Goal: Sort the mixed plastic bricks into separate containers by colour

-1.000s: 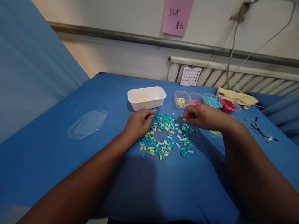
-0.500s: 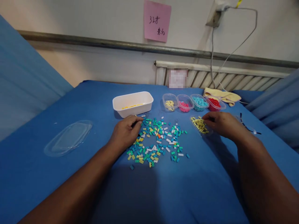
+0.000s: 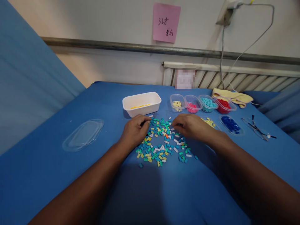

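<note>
Small toy building bricks (image 3: pixel 161 150) in green, teal, white and yellow lie scattered on the blue cloth, with an orange one among them. My left hand (image 3: pixel 136 130) rests at the pile's left edge, thumb and forefinger pinched together; whatever is between them is too small to name. Over the upper right of the pile is my right hand (image 3: pixel 192 126), its fingers bent and closed near the bricks, with the tips partly hidden. Just beyond that hand, a shallow clear tray of pale yellow bricks (image 3: pixel 209 121) is partly covered by it.
A white tub (image 3: pixel 142 104) with some yellow pieces stands behind the pile. Clear boxes hold cream, pink (image 3: pixel 192 107), light blue (image 3: pixel 208 103) and red bricks (image 3: pixel 223 105). Dark blue bricks (image 3: pixel 231 124) and glasses (image 3: pixel 259 129) lie right, clear lids (image 3: pixel 83 135) left.
My right hand has moved left from the tray of pale yellow bricks to the pile. My left hand stays at the pile's edge. The view has shifted slightly, uncovering the dark blue bricks.
</note>
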{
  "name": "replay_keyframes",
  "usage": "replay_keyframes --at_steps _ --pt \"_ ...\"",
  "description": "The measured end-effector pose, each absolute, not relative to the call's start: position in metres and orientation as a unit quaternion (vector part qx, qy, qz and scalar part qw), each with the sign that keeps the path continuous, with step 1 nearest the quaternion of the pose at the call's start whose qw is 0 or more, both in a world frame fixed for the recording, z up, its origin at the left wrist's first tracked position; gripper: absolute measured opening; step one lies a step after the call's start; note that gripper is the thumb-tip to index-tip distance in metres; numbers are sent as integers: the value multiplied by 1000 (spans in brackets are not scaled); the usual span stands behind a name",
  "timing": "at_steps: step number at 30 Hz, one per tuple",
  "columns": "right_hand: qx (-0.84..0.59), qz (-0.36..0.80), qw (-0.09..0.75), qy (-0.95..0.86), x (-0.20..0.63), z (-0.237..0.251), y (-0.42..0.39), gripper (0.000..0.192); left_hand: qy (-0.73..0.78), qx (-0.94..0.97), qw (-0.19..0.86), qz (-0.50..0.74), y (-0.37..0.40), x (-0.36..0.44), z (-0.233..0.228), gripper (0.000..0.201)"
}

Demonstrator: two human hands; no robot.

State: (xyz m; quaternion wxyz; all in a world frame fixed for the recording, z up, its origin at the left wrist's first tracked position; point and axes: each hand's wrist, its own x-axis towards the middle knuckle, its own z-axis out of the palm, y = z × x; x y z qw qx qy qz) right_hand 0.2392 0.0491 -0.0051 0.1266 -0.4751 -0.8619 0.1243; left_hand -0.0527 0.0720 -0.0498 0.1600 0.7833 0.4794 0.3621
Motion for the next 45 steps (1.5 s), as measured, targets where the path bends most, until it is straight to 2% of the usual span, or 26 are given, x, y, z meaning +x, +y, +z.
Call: replay_keyframes --at_steps 4,18,23,27,30,35,37,39,42,45 --pt "-475 141 68 -866 213 -5 68 19 484 774 166 373 70 -53 -49 24" --pt "-474 166 10 -865 216 -7 78 21 490 770 175 370 68 -51 -49 23" --pt "-481 136 -3 -866 214 -6 72 15 494 770 169 367 66 -51 -47 23" --pt "-513 125 40 -848 221 9 67 12 495 769 170 368 67 -50 -48 24" --pt "-572 73 109 -810 234 21 79 24 493 770 169 368 68 -49 -49 24" --pt "-642 -15 136 -755 248 24 108 39 498 758 169 385 70 -49 -50 24" --pt "-608 16 165 -776 245 20 108 36 495 758 171 389 70 -48 -51 24" --pt "-543 94 183 -814 237 15 100 27 488 762 174 390 70 -48 -52 23" --pt "-427 210 126 -871 219 8 83 19 481 764 171 395 71 -48 -54 21" --pt "-398 223 76 -887 204 1 73 23 478 765 164 400 72 -48 -56 20"
